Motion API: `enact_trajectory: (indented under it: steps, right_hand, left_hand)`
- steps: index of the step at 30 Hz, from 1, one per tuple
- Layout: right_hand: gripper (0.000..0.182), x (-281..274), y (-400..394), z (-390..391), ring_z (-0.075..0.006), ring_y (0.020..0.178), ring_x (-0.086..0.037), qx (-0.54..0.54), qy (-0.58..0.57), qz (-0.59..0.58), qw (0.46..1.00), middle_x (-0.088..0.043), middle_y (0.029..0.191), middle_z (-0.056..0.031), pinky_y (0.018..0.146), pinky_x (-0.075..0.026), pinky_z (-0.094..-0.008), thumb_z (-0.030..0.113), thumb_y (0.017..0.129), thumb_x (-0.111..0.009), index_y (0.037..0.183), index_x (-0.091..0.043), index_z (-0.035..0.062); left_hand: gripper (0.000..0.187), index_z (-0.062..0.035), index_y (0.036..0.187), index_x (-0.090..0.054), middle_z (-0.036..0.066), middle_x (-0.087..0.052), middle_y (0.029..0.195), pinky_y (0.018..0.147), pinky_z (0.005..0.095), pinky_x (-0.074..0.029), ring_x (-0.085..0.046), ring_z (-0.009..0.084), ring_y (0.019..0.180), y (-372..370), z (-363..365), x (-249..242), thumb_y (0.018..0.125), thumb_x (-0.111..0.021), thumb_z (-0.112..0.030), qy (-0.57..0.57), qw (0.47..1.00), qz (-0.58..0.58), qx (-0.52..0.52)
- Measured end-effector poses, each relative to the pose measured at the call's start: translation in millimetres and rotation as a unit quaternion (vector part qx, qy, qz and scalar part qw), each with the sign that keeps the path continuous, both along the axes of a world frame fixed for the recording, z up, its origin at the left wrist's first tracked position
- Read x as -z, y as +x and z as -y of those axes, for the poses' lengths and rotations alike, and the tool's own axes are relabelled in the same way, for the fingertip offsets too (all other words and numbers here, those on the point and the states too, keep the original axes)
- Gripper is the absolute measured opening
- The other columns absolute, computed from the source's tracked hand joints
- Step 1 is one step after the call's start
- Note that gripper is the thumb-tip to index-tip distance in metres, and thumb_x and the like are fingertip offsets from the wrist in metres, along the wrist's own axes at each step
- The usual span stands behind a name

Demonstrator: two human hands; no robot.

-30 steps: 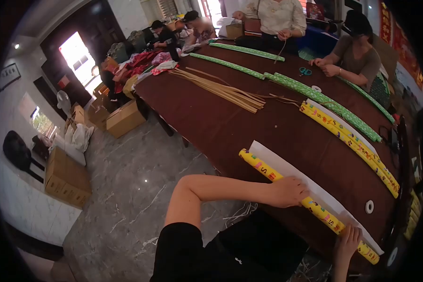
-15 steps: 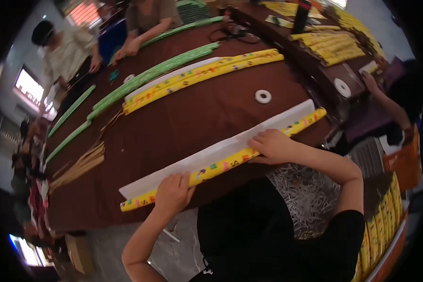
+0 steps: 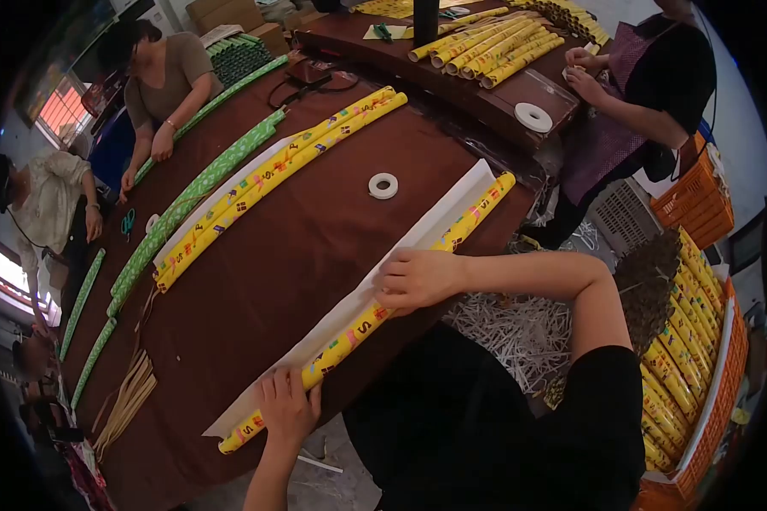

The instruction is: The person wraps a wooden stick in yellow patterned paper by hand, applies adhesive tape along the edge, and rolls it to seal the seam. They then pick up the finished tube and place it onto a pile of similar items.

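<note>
Pressing down on a long yellow roll (image 3: pixel 360 324) at the near edge of a brown table (image 3: pixel 315 247), a person works with both hands in the head view. The left hand (image 3: pixel 288 409) lies palm-down near the roll's lower end, fingers (image 3: pixel 274 385) curled lightly over it and over the white paper (image 3: pixel 439 217) beside it. The right hand (image 3: pixel 416 278) rests around the middle of the roll, fingers bent and spread across roll and paper; whether either hand truly grips cannot be told. The roll lies diagonally along the table edge, touching the white paper all along its length. A tape ring (image 3: pixel 383 185) sits just beyond the paper. Farther across lie more yellow rolls (image 3: pixel 273 175) and green rolls (image 3: pixel 192 196). Co-workers stand around the table, and an orange crate (image 3: pixel 699 409) of rolls stands at right.
</note>
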State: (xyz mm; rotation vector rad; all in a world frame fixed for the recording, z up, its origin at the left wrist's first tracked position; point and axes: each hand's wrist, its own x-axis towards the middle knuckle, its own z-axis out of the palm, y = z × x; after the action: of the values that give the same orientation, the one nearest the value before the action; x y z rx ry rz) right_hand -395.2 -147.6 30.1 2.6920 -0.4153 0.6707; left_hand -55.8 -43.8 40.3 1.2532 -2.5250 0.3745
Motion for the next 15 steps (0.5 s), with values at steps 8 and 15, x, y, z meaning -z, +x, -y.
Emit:
enact_trajectory:
  steps: [8, 15]
  right_hand:
    - [0.034, 6.2, -1.4, 9.4, -0.0176, 0.080, -0.058, -0.024, 0.036, -0.015, 0.999, -0.058, 0.091, -0.0010, 0.071, -0.048, -0.0315, 0.041, 0.085, -0.069, 0.093, -0.055, 0.0105]
    - [0.040, 3.1, -1.3, 27.0, -0.0185, 0.076, -0.056, -0.077, 0.087, -0.044, 0.992, -0.054, 0.085, -0.0022, 0.069, -0.047, -0.0320, 0.043, 0.088, -0.066, 0.109, -0.058, 0.0105]
  left_hand:
    - [0.041, 0.0003, 0.108, -0.057, 0.015, -0.053, 0.092, 0.070, 0.0397, -0.046, -0.053, 0.0317, 0.082, 7.8, 12.9, 7.8, 0.079, -0.075, -0.023, 0.089, 0.994, -0.059, 0.033]
    - [0.049, 0.0016, 0.114, -0.058, 0.012, -0.055, 0.084, 0.063, 0.0376, -0.045, -0.053, 0.0285, 0.072, 9.7, 24.4, 5.5, 0.077, -0.079, -0.021, 0.078, 0.991, -0.084, 0.068]
